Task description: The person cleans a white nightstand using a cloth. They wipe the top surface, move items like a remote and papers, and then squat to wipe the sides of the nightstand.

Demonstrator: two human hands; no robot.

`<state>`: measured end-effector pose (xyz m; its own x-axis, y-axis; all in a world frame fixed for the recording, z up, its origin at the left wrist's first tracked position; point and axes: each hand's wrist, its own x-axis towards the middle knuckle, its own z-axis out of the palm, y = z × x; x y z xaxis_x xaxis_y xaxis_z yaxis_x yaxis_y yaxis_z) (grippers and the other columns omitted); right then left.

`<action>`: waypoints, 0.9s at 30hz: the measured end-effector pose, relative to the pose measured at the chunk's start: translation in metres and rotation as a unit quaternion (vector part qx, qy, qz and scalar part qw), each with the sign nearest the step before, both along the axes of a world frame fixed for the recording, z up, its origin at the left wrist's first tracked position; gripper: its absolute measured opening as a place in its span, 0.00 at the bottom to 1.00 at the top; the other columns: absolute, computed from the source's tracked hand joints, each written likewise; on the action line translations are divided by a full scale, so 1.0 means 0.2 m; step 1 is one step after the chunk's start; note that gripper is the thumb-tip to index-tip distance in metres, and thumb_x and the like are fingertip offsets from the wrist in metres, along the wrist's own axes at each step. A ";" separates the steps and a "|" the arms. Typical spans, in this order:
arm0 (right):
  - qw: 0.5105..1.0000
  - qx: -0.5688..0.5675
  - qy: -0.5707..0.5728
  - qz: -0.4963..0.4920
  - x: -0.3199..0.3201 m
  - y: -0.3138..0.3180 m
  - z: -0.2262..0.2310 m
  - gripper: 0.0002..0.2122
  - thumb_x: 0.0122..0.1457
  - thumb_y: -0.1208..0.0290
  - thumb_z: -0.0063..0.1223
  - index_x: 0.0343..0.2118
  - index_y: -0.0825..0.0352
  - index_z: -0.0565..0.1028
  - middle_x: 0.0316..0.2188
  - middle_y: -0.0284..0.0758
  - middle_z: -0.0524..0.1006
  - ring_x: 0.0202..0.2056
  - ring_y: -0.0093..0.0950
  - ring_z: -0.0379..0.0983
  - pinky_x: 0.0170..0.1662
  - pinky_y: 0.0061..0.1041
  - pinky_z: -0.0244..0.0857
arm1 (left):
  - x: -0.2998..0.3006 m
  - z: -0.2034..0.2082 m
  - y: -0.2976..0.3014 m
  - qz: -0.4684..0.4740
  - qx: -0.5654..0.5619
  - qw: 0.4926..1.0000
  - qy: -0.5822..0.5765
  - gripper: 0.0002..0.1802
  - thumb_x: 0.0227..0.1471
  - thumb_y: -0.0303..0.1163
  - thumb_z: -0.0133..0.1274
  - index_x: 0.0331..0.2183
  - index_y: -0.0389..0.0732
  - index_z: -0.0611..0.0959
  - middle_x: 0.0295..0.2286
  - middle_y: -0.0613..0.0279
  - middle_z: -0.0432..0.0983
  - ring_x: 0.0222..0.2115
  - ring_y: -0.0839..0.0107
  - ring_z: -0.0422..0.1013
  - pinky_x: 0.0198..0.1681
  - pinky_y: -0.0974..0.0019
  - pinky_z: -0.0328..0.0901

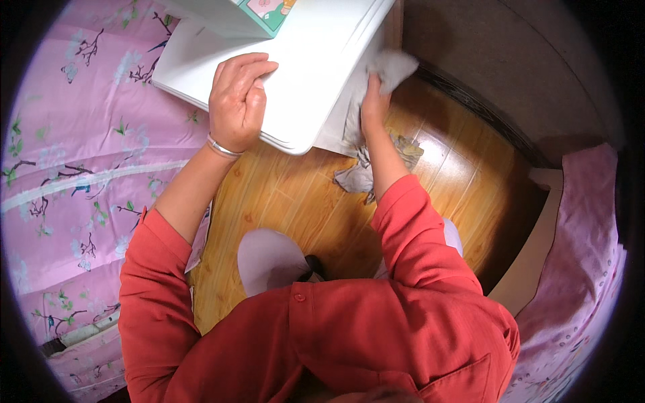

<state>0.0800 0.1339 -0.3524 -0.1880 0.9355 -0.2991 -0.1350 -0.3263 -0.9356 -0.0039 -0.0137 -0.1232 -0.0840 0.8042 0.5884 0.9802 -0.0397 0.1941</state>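
My left hand [238,101] rests at the near left part of a white tabletop [309,80], its fingers loosely bent and the thumb apart, with nothing visible in them. A silver bracelet [223,148] circles that wrist. Beyond the right edge of the tabletop, my right hand [376,104] grips a crumpled grey cloth [395,68], slightly blurred, beside the pale side panel [341,114] of the furniture. The cloth hides part of the fingers. Below this hand, another crumpled grey cloth [356,178] lies on the floor, partly covered by my forearm.
A mint-green and white box [269,20] stands on the far part of the tabletop. Pink flowered fabric [87,188] spreads along the left. Wood-look flooring [295,195] lies beneath me, with a dark panel [510,74] at the far right. Purple fabric [584,269] drapes at right.
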 end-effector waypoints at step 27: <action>0.878 -0.236 0.295 0.295 0.67 -0.68 0.95 0.27 0.58 0.54 0.41 0.53 0.70 0.60 0.48 0.41 0.67 0.48 0.35 0.65 0.52 0.34 0.58 | -0.03 -0.05 -0.10 0.035 0.202 0.969 -0.141 0.13 0.48 0.33 0.46 0.36 0.36 0.76 0.34 0.53 0.72 0.38 0.60 0.67 0.45 0.61 0.60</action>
